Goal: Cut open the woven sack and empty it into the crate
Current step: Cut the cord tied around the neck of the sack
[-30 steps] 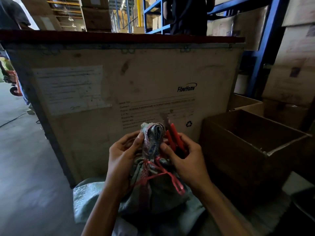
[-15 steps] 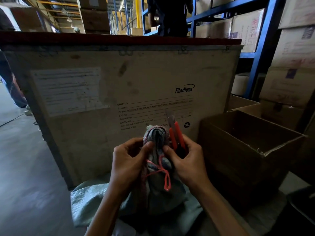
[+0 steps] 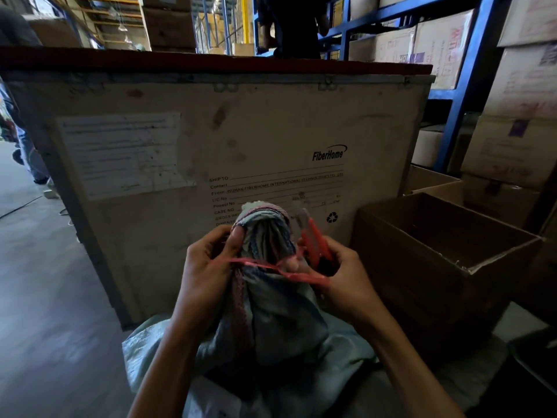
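A grey-green woven sack [image 3: 280,333] stands upright in front of me, its bunched neck [image 3: 265,233] pointing up. My left hand [image 3: 208,273] grips the neck from the left, thumb pressed near its top. A red plastic tie [image 3: 271,267] is stretched sideways across the neck between both hands. My right hand [image 3: 337,276] holds a red utility knife [image 3: 313,236] with its blade pointing up, and also pinches the tie's right end. The big plywood crate [image 3: 271,131] with a red top rim rises directly behind the sack.
An open brown cardboard box [image 3: 446,254] sits on the floor to the right. Blue shelving [image 3: 464,86] with stacked cartons fills the right side. A person [image 3: 292,22] stands behind the crate, and another person's legs [image 3: 30,158] are at the far left. Bare concrete floor lies left.
The red tie hung in a loose loop down the front of the sack's neck; now it is pulled out taut sideways between my two hands. The knife stays in my right hand.
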Action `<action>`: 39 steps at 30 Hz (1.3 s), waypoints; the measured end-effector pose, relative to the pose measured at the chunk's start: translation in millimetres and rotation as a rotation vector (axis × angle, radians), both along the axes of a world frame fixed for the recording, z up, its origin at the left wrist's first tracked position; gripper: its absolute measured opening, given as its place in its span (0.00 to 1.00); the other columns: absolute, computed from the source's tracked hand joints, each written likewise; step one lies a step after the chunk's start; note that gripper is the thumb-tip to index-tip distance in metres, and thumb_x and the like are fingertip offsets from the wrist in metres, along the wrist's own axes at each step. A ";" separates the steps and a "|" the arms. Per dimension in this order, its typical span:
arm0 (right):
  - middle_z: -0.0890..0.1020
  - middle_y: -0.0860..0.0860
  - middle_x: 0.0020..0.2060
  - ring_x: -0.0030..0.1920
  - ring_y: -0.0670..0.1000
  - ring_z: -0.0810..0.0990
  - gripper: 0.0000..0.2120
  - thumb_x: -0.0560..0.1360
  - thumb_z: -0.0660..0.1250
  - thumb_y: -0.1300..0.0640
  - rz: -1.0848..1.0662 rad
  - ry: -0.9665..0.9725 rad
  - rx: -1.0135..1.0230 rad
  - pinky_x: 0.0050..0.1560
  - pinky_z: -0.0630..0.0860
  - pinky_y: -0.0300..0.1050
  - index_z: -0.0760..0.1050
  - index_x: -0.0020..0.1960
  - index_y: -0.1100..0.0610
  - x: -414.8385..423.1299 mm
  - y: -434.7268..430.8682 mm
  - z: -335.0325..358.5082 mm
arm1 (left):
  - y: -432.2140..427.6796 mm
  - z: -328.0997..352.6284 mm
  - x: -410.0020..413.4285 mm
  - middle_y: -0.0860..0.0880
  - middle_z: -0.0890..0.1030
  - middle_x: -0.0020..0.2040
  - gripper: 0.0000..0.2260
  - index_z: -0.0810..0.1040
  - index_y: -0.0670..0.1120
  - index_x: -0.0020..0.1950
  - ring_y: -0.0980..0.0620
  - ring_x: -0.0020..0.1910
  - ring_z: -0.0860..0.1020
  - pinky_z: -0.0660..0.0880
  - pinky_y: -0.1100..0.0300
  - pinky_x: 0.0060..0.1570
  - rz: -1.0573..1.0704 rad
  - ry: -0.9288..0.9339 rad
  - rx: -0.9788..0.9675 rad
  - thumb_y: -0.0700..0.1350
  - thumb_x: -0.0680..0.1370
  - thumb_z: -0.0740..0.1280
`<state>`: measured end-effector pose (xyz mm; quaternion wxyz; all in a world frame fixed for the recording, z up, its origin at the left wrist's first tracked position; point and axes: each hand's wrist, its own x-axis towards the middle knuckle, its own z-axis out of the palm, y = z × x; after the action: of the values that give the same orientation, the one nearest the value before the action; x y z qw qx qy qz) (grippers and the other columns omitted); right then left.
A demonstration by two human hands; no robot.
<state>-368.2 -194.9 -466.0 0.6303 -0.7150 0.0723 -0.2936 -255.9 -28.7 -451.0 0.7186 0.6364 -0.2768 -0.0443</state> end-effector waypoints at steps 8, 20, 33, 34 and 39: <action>0.87 0.51 0.46 0.50 0.52 0.86 0.13 0.72 0.76 0.62 -0.172 -0.102 -0.099 0.51 0.84 0.52 0.82 0.54 0.51 6.1 2.6 -3.3 | -1.1 -1.2 -5.5 0.55 0.86 0.45 0.20 0.81 0.57 0.56 0.59 0.43 0.84 0.81 0.60 0.47 0.042 -0.306 0.283 0.59 0.68 0.79; 0.84 0.45 0.43 0.45 0.42 0.83 0.07 0.73 0.73 0.58 -0.571 -0.086 -0.513 0.45 0.78 0.39 0.83 0.50 0.50 0.4 -25.1 -7.4 | 3.9 -5.4 4.3 0.50 0.87 0.44 0.14 0.83 0.50 0.49 0.54 0.46 0.85 0.81 0.55 0.50 -0.214 -0.193 0.719 0.46 0.65 0.77; 0.88 0.51 0.42 0.48 0.51 0.87 0.13 0.69 0.78 0.49 -0.397 0.056 0.198 0.53 0.83 0.57 0.84 0.51 0.51 26.2 0.5 -27.3 | -1.7 -9.8 -8.0 0.50 0.68 0.65 0.44 0.61 0.55 0.74 0.56 0.56 0.74 0.73 0.58 0.49 0.356 -0.584 0.410 0.34 0.62 0.74; 0.88 0.50 0.42 0.47 0.50 0.87 0.11 0.70 0.77 0.53 -0.384 0.041 0.171 0.53 0.83 0.56 0.85 0.52 0.52 26.4 2.5 -26.4 | -2.3 -10.7 -7.3 0.49 0.67 0.66 0.45 0.62 0.54 0.75 0.51 0.60 0.72 0.72 0.55 0.54 0.382 -0.697 0.470 0.34 0.61 0.73; 0.85 0.53 0.41 0.44 0.51 0.85 0.09 0.71 0.75 0.50 -0.483 0.013 -0.071 0.44 0.84 0.54 0.82 0.47 0.54 20.0 3.7 -22.4 | -1.5 -10.5 -3.6 0.53 0.72 0.61 0.28 0.73 0.52 0.65 0.53 0.61 0.71 0.72 0.56 0.60 0.221 -0.682 0.464 0.49 0.65 0.69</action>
<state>-348.2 -191.2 -488.4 0.5159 -0.7004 0.2352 -0.4336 -259.5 -30.3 -461.5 0.4240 0.7853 -0.4116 0.1848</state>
